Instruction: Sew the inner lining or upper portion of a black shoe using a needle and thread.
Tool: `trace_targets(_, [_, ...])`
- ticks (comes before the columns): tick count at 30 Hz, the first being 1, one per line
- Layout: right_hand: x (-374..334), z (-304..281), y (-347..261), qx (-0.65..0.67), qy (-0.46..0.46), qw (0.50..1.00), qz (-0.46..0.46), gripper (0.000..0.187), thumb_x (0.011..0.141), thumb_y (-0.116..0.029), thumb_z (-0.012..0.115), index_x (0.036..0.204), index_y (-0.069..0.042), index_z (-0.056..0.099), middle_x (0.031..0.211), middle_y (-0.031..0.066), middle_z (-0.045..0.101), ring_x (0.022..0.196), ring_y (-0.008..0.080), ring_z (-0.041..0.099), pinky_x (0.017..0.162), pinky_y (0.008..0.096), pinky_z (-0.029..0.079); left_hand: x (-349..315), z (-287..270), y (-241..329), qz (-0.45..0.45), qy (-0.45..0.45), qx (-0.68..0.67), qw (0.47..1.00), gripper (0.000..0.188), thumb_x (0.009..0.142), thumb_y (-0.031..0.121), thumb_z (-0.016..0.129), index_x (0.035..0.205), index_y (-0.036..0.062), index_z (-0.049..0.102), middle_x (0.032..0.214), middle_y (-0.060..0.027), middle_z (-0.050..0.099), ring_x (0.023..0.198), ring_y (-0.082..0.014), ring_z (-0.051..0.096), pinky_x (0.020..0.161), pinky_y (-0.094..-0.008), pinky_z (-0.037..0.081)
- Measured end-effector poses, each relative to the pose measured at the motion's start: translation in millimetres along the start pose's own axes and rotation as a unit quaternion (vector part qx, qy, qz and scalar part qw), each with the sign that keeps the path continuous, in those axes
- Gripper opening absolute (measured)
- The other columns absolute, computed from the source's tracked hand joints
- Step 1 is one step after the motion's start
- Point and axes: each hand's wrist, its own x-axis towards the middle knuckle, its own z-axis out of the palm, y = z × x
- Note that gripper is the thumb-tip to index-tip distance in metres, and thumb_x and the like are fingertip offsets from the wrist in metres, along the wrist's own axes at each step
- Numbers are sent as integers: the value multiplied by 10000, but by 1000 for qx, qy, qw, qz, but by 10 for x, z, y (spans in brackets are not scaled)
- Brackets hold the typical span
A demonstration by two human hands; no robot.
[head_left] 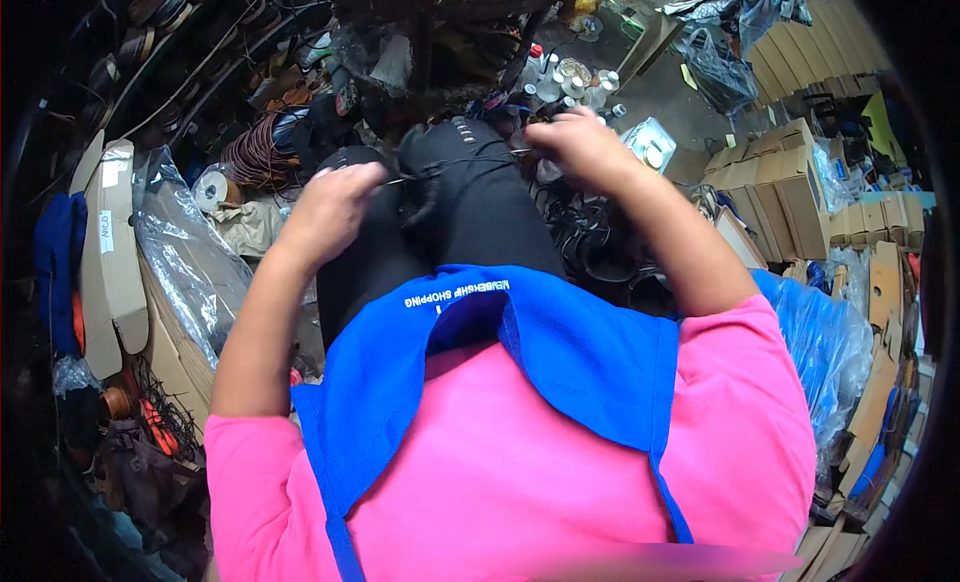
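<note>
Person sits, knees up, in black trousers (470,212), pink shirt, blue apron (560,352) of soft fleece-like cloth.

Thin black cord (455,167) runs taut across the knees between both hands. Matte, narrow, roughly straight; the middle passes over the right knee.

Left hand (335,207): fingers curled in, pinching the cord's left end at the fingertips. Knuckles up, no spread.

Right hand (580,147): fingers bunched tight and pinching the cord's right end. Whether it also holds a small tool, cannot tell; that end is blurred and partly hidden by the fingers.

Around:
- Coil of reddish-brown wire (255,152), round and ribbed, on the floor to the left beyond the left hand.
- Crinkled clear plastic bag (185,262), glossy, over flat cardboard sheets (105,252) at far left.
- Tape roll (212,190), white, just beside the coil.
- Tangle of black loops (590,247), rubbery look, on the floor under the right forearm.
- Small white-capped bottles (570,82) clustered beyond the right hand.
- Stacked brown cartons (780,182), boxy and matte, at right.
- Blue plastic bag (825,342), shiny and wrinkled, beside the right elbow.
</note>
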Motion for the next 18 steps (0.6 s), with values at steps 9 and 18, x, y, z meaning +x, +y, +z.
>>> trace_targets(9, [294,-127,-97,843,187,503,44,180,890,-214,603,937,-40,605,907,69,624,815,124,593,751,285,462,218,-43,76,-47,90,-148,984,99,763,27,648,855,4,619,790,-127,597,722,-254,595,660,-320,460])
trace_targets(18, [640,87,-504,198,-38,978,54,375,797,-365,652,930,-14,656,835,180,640,820,318,626,723,380,478,178,217,130,-65,12,-100,993,142,790,49,596,924,8,617,876,-170,614,845,-336,599,739,-378,477])
